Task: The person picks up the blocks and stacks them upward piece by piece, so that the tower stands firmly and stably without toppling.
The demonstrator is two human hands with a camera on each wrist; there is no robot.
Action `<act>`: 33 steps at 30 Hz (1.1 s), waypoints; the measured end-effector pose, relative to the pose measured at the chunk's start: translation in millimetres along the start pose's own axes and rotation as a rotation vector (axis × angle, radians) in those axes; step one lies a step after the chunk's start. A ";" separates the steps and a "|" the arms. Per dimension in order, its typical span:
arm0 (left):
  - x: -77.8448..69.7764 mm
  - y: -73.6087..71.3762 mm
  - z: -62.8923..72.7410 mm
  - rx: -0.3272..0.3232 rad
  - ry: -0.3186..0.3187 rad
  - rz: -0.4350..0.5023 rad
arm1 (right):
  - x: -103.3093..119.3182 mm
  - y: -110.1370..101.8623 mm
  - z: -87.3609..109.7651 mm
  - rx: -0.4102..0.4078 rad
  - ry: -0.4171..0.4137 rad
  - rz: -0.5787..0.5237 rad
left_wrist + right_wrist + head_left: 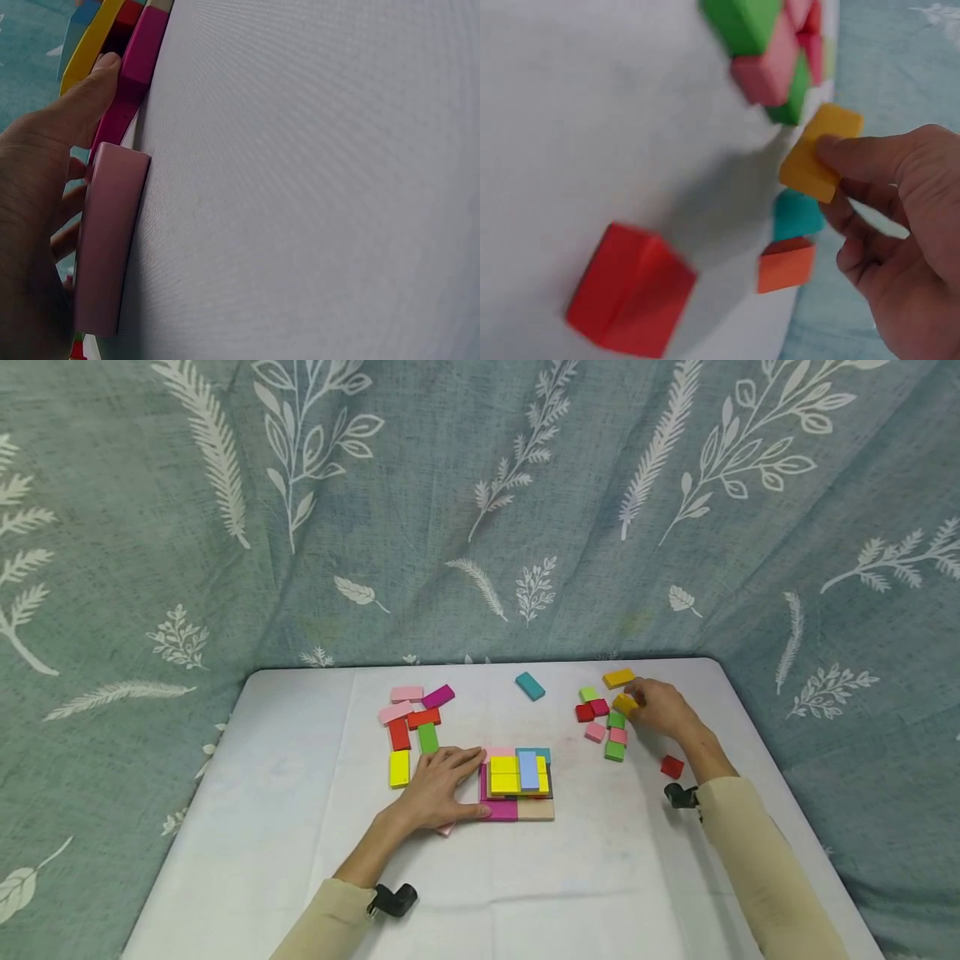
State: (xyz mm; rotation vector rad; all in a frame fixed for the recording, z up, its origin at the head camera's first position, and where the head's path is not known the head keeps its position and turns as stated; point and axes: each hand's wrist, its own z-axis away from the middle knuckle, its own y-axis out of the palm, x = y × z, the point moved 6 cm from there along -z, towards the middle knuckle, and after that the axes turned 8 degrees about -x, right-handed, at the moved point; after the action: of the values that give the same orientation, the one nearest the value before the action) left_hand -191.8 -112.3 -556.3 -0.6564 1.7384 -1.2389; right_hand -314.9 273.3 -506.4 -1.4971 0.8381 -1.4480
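A layered stack of coloured blocks stands mid-table, with yellow blocks [504,774] and a light blue block [528,771] on top. My left hand [442,789] rests at its left side, fingers fairly straight, its thumb against the magenta block [501,811] at the bottom front. Below that palm lies a pink block [112,240], mostly hidden in the head view. On the right, my right hand [663,706] pinches an orange-yellow block [821,154] between thumb and fingers, raised off the table in the right wrist view.
Small blocks, including a green block [615,751], cluster left of my right hand. A red block [672,767] lies nearer me, and another orange-yellow block [618,678] lies farther back. Flat blocks, including a yellow block [400,769], lie at left. A teal block [529,686] sits behind the stack.
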 end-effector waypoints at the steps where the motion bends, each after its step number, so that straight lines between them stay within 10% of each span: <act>1: 0.1 0.3 0.0 0.002 0.001 -0.001 | 4.5 -3.5 2.3 -0.015 -0.016 -0.013; 16: 0.3 0.6 -0.9 0.008 -0.012 0.003 | 127.4 25.3 39.2 0.156 -0.145 -0.672; 33: 1.7 1.1 -0.5 0.004 0.007 0.010 | 172.4 77.7 36.0 0.236 -0.243 -0.529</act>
State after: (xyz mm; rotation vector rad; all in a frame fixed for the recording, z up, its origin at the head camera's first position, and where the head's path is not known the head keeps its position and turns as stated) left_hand -192.9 -113.0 -557.8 -0.6414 1.7427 -1.2387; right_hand -254.6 90.4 -505.3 -1.7400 0.1136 -1.6224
